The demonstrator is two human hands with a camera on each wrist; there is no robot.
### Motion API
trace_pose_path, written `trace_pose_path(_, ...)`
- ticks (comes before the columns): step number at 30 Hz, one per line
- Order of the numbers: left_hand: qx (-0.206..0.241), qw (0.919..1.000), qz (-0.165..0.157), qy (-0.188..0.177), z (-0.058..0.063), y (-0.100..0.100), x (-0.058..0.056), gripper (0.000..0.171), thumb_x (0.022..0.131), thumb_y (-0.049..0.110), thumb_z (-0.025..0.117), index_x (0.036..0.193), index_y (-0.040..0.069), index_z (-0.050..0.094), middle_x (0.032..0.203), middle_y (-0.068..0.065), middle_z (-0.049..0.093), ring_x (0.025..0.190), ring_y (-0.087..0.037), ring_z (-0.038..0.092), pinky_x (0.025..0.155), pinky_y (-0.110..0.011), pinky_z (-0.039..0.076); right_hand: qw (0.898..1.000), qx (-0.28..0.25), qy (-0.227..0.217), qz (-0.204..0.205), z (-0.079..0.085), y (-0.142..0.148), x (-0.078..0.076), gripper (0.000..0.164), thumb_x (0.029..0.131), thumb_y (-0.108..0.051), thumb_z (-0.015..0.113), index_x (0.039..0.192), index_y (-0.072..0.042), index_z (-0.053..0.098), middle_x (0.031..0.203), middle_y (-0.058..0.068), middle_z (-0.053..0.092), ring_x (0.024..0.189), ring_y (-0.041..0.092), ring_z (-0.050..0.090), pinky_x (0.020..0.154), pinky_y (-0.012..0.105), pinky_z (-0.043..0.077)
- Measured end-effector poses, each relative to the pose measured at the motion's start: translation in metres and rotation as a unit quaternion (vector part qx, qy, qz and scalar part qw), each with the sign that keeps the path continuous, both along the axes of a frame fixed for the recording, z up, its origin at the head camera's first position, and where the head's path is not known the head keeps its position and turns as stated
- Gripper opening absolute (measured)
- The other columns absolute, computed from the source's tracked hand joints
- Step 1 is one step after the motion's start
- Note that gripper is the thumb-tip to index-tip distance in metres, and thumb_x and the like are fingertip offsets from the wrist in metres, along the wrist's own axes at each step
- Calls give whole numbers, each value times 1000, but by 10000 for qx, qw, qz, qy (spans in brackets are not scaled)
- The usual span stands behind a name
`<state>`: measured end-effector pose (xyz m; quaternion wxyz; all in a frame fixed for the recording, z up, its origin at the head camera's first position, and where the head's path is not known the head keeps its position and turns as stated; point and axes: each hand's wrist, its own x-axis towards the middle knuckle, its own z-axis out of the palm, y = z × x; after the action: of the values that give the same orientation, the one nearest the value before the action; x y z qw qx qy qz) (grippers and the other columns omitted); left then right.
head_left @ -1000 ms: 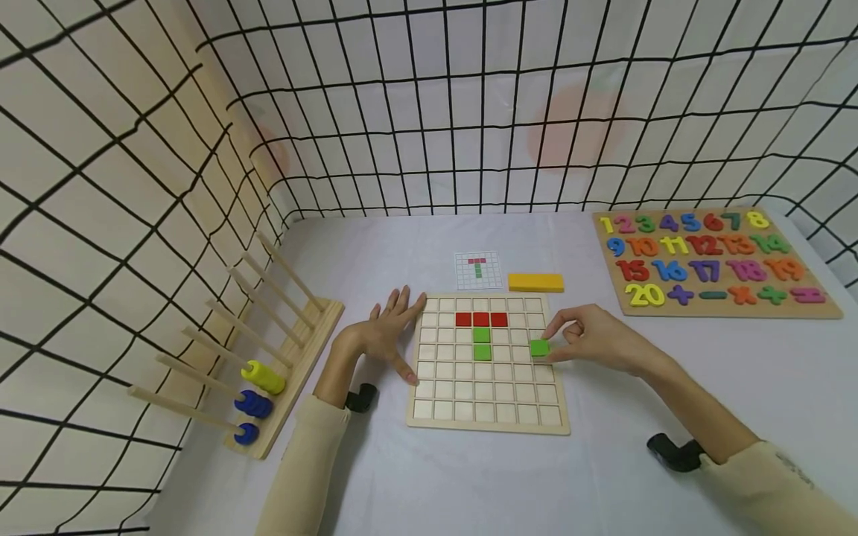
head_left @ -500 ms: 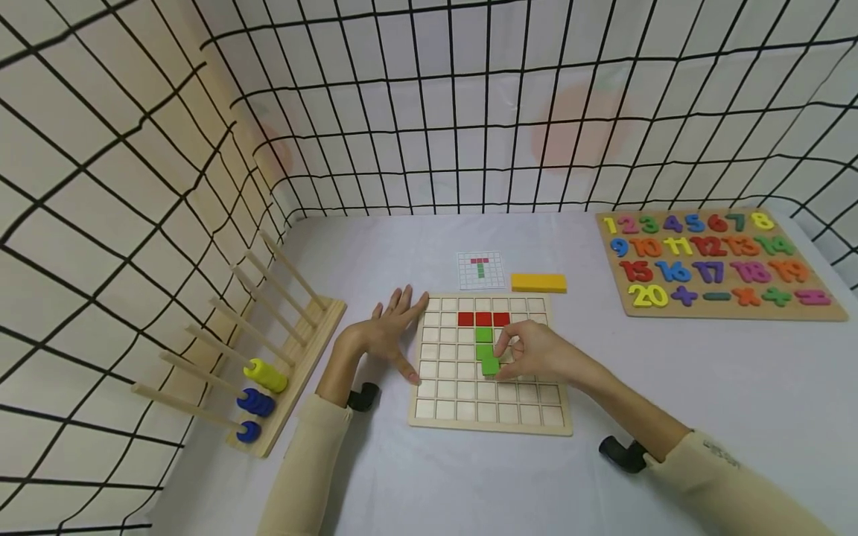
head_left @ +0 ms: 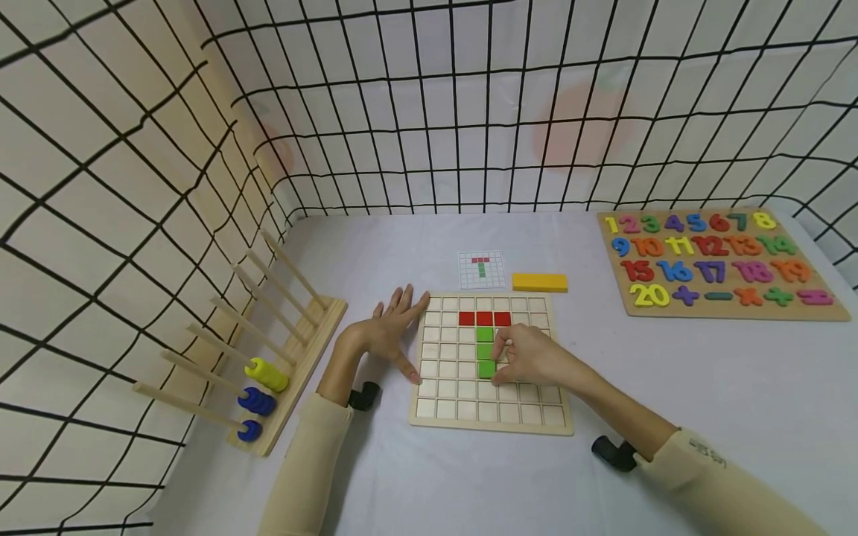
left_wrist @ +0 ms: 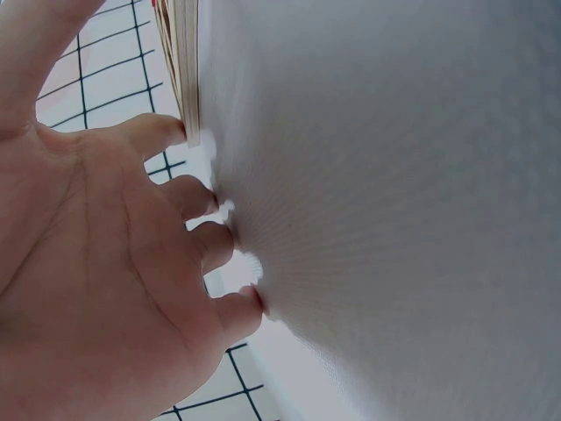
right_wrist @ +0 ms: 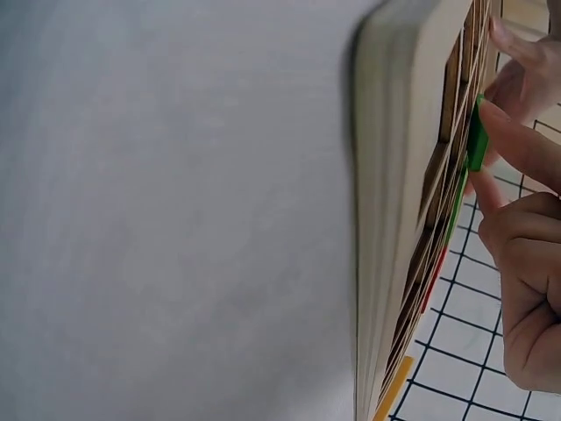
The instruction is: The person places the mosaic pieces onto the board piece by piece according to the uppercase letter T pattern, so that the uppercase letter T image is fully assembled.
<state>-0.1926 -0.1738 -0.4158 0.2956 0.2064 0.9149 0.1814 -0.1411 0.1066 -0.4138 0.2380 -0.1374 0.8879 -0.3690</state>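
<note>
A wooden grid board (head_left: 469, 409) lies flat in the head view. Three red tiles (head_left: 484, 318) form a row near its top, with green tiles (head_left: 485, 334) running down from the middle one. My right hand (head_left: 534, 356) pinches the lowest green tile (head_left: 485, 369) between thumb and finger, at the grid below the other green ones. In the right wrist view that green tile (right_wrist: 476, 140) stands a little proud of the board. My left hand (head_left: 385, 335) rests with fingers spread along the board's left edge, index finger and thumb touching it.
A pattern card (head_left: 481, 270) and a yellow bar (head_left: 539, 282) lie beyond the board. To the right is a number puzzle (head_left: 717, 260). On the left stands a wooden peg rack (head_left: 315, 335) with yellow and blue beads. Black wire mesh (head_left: 436, 134) surrounds the back and left.
My right hand has carried the green tile leftward from the board's right edge to the column of green tiles, then slightly lower. My left hand has stayed at the edge.
</note>
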Motion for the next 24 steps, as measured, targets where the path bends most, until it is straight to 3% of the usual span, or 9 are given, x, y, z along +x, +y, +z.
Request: trace_pose_path(24, 8, 10000, 16, 5, -1, 0, 0, 150, 64, 41, 99, 167, 21, -8, 171, -14, -26, 159, -31, -26, 130, -57, -12, 9995, -69, 303, 30, -3, -1, -3, 26, 68, -5, 92, 90, -13, 80, 55, -3, 40, 54, 13, 39, 51, 22, 23)
